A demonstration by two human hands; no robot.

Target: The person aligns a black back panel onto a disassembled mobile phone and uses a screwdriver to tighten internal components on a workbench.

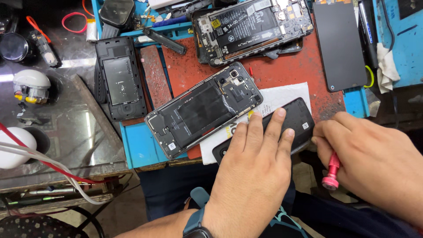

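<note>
Left hand: left hand (255,169) lies flat, fingers spread, pressing down on the black back cover (288,121) at lower centre of the frame; a watch strap shows at the wrist.
Right hand: right hand (374,154) at lower right is closed around a red screwdriver (331,172), fingertips at the cover's right edge.
Back cover: glossy black, rounded corners, small white sticker near its right end; it rests on a white sheet (282,94) over the red mat (264,70), close to the near edge of the desk (141,147).
Risk: I judge the driver tip could slip and scratch or crack the cover if the flat palm lets it slide; it could also slide off the near edge.
Around: opened phone (202,110) just left, second opened phone (253,26) at the top, dark screen panel (339,44) upper right.
</note>
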